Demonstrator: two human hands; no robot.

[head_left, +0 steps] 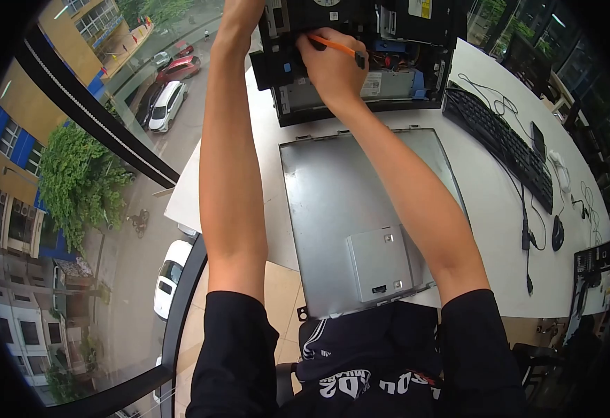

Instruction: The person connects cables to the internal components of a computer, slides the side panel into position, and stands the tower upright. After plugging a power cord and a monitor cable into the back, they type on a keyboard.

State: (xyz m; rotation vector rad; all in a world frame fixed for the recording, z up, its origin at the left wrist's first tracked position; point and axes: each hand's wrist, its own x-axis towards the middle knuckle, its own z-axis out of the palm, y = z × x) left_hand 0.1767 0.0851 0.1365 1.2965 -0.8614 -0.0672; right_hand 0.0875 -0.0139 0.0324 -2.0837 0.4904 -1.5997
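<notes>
An opened black desktop computer case (pixel 277 108) lies at the far side of the white table, its inner parts exposed. My right hand (pixel 336 70) reaches into it, fingers closed around a slim orange tool with a black end (pixel 336 47). The tool's working tip is hidden inside the case. At the top edge of the view, my left hand (pixel 243 12) is beside the case's left side, its fingers cut off by the frame. Below my forearms lies the metal side panel (pixel 333 202), its inner face up, at the table's near edge.
To the right on the white table (pixel 489 237) are a black keyboard (pixel 503 150), a phone (pixel 538 139), a mouse (pixel 558 233) and several loose cables (pixel 526 237). A window (pixel 120 230) on the left overlooks a street. Another dark device (pixel 594 268) stands at the right edge.
</notes>
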